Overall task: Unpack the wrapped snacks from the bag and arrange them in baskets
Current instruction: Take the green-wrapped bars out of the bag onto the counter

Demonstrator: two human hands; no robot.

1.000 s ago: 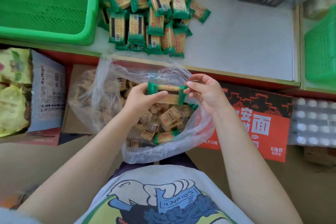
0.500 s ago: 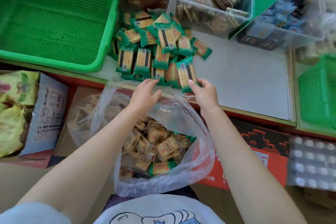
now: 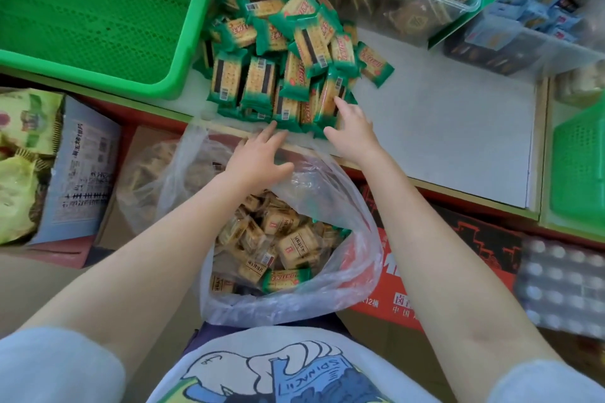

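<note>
You have a big heap of green cracker packs (image 3: 288, 69) on the counter (image 3: 458, 127), both your left hand (image 3: 258, 157) and right hand (image 3: 350, 131) are loose and hold nothing, many packs wait in the plastic bag (image 3: 294, 288), and the green basket (image 3: 98, 16) holds none.

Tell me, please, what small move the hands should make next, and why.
Probably draw both hands back down into the clear plastic bag for another packet. The left hand and right hand lie open at the near edge of the pile of green-wrapped cracker packets on the white shelf and hold nothing, while many packets remain in the bag.
</note>
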